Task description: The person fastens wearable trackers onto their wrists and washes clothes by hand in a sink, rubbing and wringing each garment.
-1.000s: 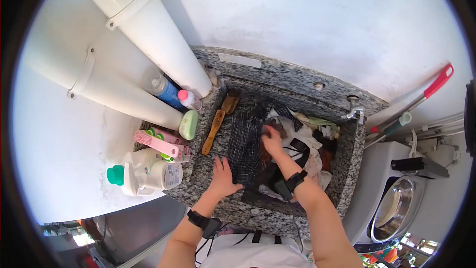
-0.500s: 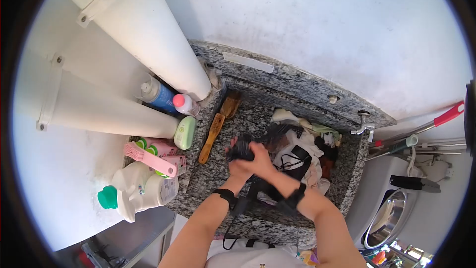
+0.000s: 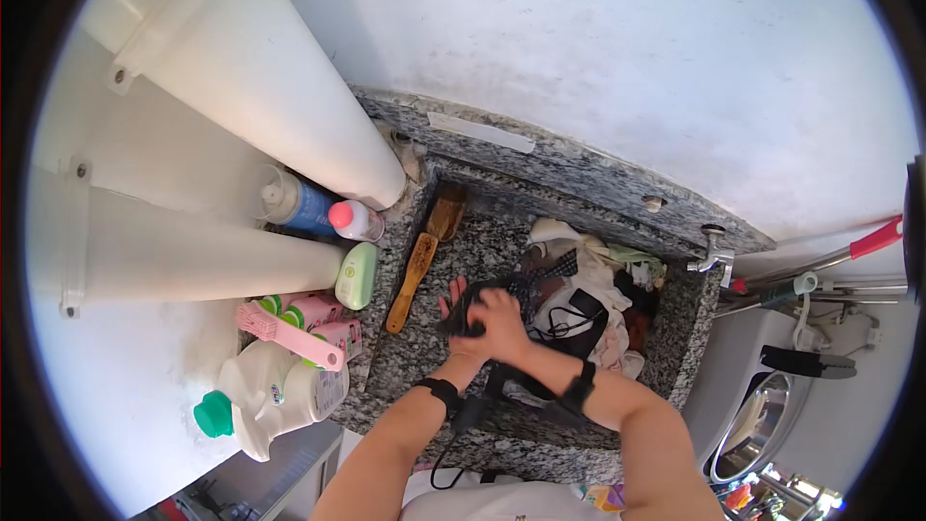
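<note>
Over the left part of the granite sink (image 3: 405,367), my two hands press together around a dark checked cloth (image 3: 529,291). My left hand (image 3: 461,340) lies beneath it, fingers partly showing beyond the cloth. On top, my right hand (image 3: 503,326) has its fingers curled over the bunched fabric. The cloth trails right toward a heap of light and dark clothes (image 3: 603,299). A wooden brush (image 3: 413,282) lies just left of my hands. Black bands are on both wrists.
Left ledge: green soap container (image 3: 357,276), pink-capped bottle (image 3: 357,221), blue bottle (image 3: 307,208), pink brush (image 3: 294,336) and white jug with green cap (image 3: 260,381). Right: tap (image 3: 712,253), red-handled pole (image 3: 873,238), metal bowl (image 3: 757,429). White pipes (image 3: 280,77) stand upper left.
My hands have come together from apart. The checked cloth, earlier spread out on the left side, is now bunched between them. Since half a second ago, my right fingers have shifted over it.
</note>
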Motion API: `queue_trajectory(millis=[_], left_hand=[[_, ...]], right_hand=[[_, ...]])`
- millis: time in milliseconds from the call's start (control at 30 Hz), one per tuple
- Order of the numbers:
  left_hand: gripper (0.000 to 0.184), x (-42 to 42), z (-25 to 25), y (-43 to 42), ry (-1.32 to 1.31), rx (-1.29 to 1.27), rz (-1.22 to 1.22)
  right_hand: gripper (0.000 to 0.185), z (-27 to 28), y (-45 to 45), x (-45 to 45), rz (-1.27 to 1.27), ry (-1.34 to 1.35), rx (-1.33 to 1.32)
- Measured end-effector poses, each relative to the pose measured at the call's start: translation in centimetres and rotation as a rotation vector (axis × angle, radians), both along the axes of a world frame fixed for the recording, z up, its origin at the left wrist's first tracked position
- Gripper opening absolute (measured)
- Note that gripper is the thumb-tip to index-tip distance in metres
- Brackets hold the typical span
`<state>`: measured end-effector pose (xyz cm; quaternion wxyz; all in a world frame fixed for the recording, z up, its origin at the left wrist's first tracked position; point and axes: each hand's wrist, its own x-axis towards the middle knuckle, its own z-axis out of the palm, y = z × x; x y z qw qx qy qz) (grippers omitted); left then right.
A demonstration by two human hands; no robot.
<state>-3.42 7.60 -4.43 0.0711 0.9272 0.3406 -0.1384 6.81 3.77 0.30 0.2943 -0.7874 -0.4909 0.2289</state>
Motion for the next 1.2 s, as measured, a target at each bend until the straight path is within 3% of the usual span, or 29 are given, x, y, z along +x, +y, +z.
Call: queue_trajectory(millis=[33, 67, 100, 133, 200, 233, 300, 367, 433, 467, 500, 567, 600, 667, 767, 800, 833, 867, 900, 933, 967, 1033, 1100, 1167, 1200], left_hand=[[0.086, -0.2, -0.6, 0.0, 0.049, 0.065, -0.03], [0.085, -0.1, 0.1, -0.1, -0.07, 0.01, 0.017], [0.084, 0.3, 0.8, -0.1, -0.196, -0.04, 0.071], [0.084, 0.5, 3.4, 0.8, 0.003, -0.298, 0.076], [0.085, 0.9, 2.2, 1.4, -0.109, -0.147, 0.054], [0.085, 0.0, 2.1, 0.5, -0.197, -0.037, 0.02], [0.086, 0.2, 2.1, 0.2, -0.105, -0.145, 0.048], [0.083, -0.2, 2.2, 0.2, -0.247, -0.142, 0.007], [0.081, -0.1, -1.0, -0.1, -0.098, 0.057, -0.027], [0.079, -0.1, -2.7, -0.2, -0.022, 0.154, -0.043], [0.077, 0.1, -1.0, 0.0, -0.048, 0.054, -0.031], [0.072, 1.0, 4.0, 0.6, -0.121, -0.293, 0.055], [0.069, 0.5, 2.2, 0.3, -0.253, -0.081, 0.009], [0.069, 0.8, 2.4, 1.2, -0.152, -0.113, 0.022], [0.067, 1.2, 3.9, 0.2, -0.088, -0.222, 0.083], [0.067, 0.6, 3.2, -0.3, -0.245, -0.193, 0.028], [0.068, 0.6, 2.9, -0.8, -0.401, -0.162, -0.03], [0.071, 1.2, 4.5, -1.8, -0.383, -0.237, -0.085], [0.071, 2.1, 4.5, -3.2, -0.381, -0.249, -0.085], [0.071, 3.1, 4.4, -4.7, -0.359, -0.159, -0.153], [0.071, 3.9, 4.3, -6.2, -0.334, -0.069, -0.224], [0.066, 6.1, 1.9, -8.4, -0.249, -0.005, -0.238], [0.069, 8.2, -0.9, -9.6, -0.248, -0.22, -0.009], [0.077, 9.1, -5.3, -9.6, -0.111, -0.322, 0.072], [0.084, 9.6, -6.6, -9.5, -0.03, -0.342, 0.1]], right_hand=[[0.03, -0.8, -0.4, 0.3, 0.14, 0.039, 0.032], [0.03, -2.0, -0.5, 0.2, 0.278, 0.084, 0.068], [0.028, -4.5, 2.0, 1.9, 0.246, 0.028, 0.084], [0.026, -6.6, 5.1, 3.3, 0.213, -0.024, 0.102], [0.022, -6.5, 9.1, 3.9, -0.1, -0.131, 0.186], [0.022, -6.4, 8.5, 3.0, -0.107, -0.12, 0.18], [0.024, -5.6, 7.0, 2.7, -0.201, -0.214, 0.259], [0.023, -2.9, 2.2, 1.4, -0.064, 0.043, 0.112], [0.02, 0.8, -1.9, -0.7, 0.046, 0.157, 0.178], [0.022, -0.3, -2.1, -0.1, 0.141, 0.132, 0.205], [0.023, -2.0, -2.1, 0.2, 0.238, 0.113, 0.232], [0.025, -6.2, 3.8, 3.0, 0.067, 0.059, 0.145], [0.024, -6.6, 5.9, 3.6, -0.002, 0.021, 0.149], [0.023, -6.5, 7.6, 4.0, -0.097, -0.006, 0.159], [0.027, -6.6, 4.8, 6.0, -0.308, 0.506, 0.367], [0.031, -6.9, 2.4, 7.1, -0.437, 0.611, 0.465], [0.036, -3.8, -0.3, 9.1, -0.617, 1.009, 0.261], [0.037, -7.1, -2.9, 11.5, -0.643, 0.981, 0.375], [0.034, -6.8, -5.6, 13.3, -0.787, 1.077, 0.409], [0.031, -10.7, -8.0, 15.3, -1.044, 1.048, 0.307], [0.031, -10.5, -9.4, 16.1, -1.25, 1.119, 0.252], [0.034, -13.0, -10.4, 14.3, -1.129, 0.495, 0.191], [0.039, -15.9, -9.3, 11.0, -0.841, 0.085, 0.165], [0.047, -13.4, -8.5, 10.2, -0.404, -0.11, -0.063], [0.05, -13.0, -7.9, 10.2, -0.346, -0.168, -0.166]])
